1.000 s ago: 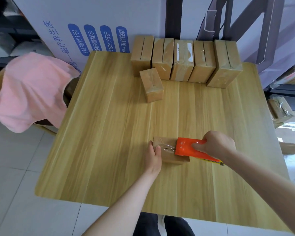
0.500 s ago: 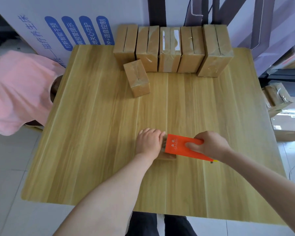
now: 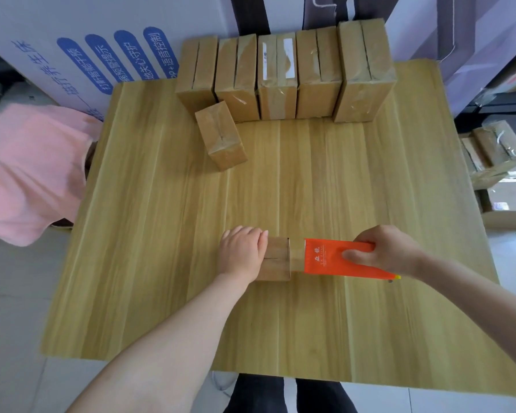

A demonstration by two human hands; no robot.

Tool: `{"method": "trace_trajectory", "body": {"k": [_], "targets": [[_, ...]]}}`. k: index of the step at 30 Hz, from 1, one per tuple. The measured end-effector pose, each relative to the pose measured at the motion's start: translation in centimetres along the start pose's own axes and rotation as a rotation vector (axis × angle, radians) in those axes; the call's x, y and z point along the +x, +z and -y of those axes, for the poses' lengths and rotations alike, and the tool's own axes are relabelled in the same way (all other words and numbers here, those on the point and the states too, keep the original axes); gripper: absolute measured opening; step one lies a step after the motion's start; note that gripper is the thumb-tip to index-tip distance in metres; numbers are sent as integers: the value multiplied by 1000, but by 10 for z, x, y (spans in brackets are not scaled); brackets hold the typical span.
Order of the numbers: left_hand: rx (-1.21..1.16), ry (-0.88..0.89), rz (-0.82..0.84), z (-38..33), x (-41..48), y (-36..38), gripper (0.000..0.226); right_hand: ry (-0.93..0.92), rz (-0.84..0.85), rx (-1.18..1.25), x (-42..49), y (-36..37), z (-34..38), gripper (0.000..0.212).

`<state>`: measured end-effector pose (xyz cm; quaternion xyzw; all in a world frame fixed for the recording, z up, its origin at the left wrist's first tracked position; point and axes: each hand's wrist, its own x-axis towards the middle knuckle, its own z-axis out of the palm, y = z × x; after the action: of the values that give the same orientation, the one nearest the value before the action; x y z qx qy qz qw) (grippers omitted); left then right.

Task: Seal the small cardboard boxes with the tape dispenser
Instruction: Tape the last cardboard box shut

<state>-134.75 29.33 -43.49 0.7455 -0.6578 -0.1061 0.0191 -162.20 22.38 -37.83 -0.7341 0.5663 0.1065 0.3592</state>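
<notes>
1. Small cardboard box (image 3: 276,259), head view: it lies on the wooden table (image 3: 310,180) near the front edge, pinned under the flat left hand (image 3: 241,253).
2. The right hand (image 3: 390,251) grips the orange tape dispenser (image 3: 334,257). Half a second ago it overlapped the box; now it has drawn rightward, clear of it, with clear tape stretched between.
3. Judgement: this strip is laid and wants cutting.
4. Behind stand a row of boxes (image 3: 283,76) and one loose taped box (image 3: 221,135).
</notes>
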Motion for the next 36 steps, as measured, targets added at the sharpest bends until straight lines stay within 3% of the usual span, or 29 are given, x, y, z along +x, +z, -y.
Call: {"method": "trace_trajectory", "body": {"k": [7,10,14,18,21,25,28,32,34,36], "targets": [[4,-8,-26,0,0,3,51,53,33,-297,20,0,46,45],[-1,0,-35,0,-1,3,53,81,39,-427,28,-10,82,39],[-11,2,-19,-1,-3,0,55,234,126,-424,39,-19,111,34],[-60,16,-10,0,-3,0,57,353,76,-310,39,9,111,29],[-58,48,16,2,-2,1,58,394,-39,-205,20,24,94,38],[-31,36,49,1,-4,1,66,480,-249,107,-17,17,68,50],[-66,-163,29,-4,-17,-1,70,340,-409,373,-42,16,64,50],[-360,-497,33,-10,-33,-18,53,181,-531,756,-76,14,77,26],[-522,-507,-20,-15,-31,-39,42,118,-560,813,-89,10,86,22],[-706,-396,-111,-22,-28,-70,32,67,-601,837,-98,4,95,21]]}}
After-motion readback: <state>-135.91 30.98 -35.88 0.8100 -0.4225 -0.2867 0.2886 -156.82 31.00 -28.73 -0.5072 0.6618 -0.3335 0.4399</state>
